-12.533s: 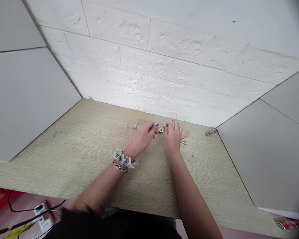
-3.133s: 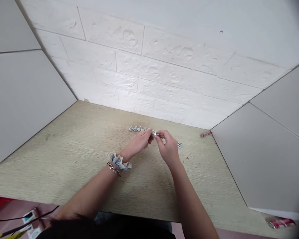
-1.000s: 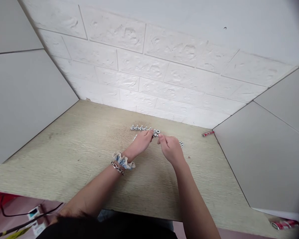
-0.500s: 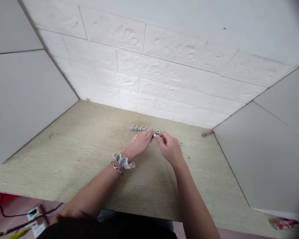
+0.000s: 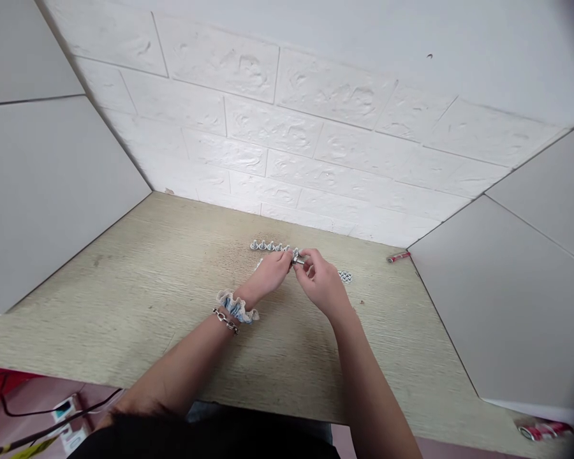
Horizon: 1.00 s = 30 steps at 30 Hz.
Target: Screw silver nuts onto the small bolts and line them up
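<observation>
My left hand (image 5: 268, 273) and my right hand (image 5: 321, 284) meet over the table, both pinching a small steel bolt (image 5: 298, 258) with a nut on it. Their fingers hide part of the bolt. Just behind my left fingers runs a row of several small upright bolts (image 5: 269, 246). To the right of my right hand lies a small cluster of steel nuts (image 5: 345, 276), close to but not touching it. A fabric scrunchie (image 5: 236, 307) and a chain bracelet (image 5: 226, 320) circle my left wrist.
The wood-grain table (image 5: 124, 299) ends at a white embossed brick wall (image 5: 268, 127), with grey panels (image 5: 52, 191) on both sides. A small red tube (image 5: 398, 257) lies at the far right corner. A red-and-silver object (image 5: 544, 431) lies near the lower right.
My right hand has moved left and closed over the bolt's end, covering the nut seen earlier. The row of upright bolts is longer than it was twelve seconds ago.
</observation>
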Tool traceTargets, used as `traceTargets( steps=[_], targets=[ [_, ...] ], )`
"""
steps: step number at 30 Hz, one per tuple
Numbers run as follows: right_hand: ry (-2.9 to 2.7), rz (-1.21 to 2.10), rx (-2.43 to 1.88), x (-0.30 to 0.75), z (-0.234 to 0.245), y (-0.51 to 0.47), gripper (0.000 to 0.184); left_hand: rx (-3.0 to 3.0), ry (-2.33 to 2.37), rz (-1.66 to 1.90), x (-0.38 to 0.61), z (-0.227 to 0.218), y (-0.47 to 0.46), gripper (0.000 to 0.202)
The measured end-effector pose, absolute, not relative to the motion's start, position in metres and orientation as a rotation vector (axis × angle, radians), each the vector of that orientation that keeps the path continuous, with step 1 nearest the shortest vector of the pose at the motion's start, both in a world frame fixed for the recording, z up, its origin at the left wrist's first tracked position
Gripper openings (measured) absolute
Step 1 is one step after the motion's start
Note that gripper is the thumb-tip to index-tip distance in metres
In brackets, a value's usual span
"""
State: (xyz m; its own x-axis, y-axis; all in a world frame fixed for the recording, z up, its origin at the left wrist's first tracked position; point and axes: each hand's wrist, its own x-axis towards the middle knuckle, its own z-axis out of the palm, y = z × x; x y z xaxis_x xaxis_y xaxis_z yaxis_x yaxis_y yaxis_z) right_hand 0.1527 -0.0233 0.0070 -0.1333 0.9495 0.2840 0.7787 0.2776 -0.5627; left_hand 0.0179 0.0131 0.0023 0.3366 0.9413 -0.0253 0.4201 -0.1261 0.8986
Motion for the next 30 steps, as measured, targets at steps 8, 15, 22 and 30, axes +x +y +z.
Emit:
traceTargets(
  steps=[8, 15, 22, 30],
  targets=[
    [-1.971, 0.326, -1.626, 0.1541, 0.0069, -0.0229, 0.031, 1.664, 1.237, 0.722, 0.019, 0.0046, 0.0115, 0.035],
    [-1.998, 0.362, -1.515, 0.1524, 0.0073, -0.0234, 0.02, 1.678, 1.186, 0.745, 0.0183, 0.0038, 0.0113, 0.035],
    [-2.016, 0.33, -1.541, 0.1539, 0.0074, -0.0228, 0.039, 1.735, 1.197, 0.701, 0.0202, 0.0024, 0.0111, 0.037],
    [-1.962, 0.398, -1.495, 0.1523, 0.0079, -0.0236, 0.022, 1.676, 1.199, 0.753, 0.0188, 0.004, 0.0119, 0.037]
  ],
)
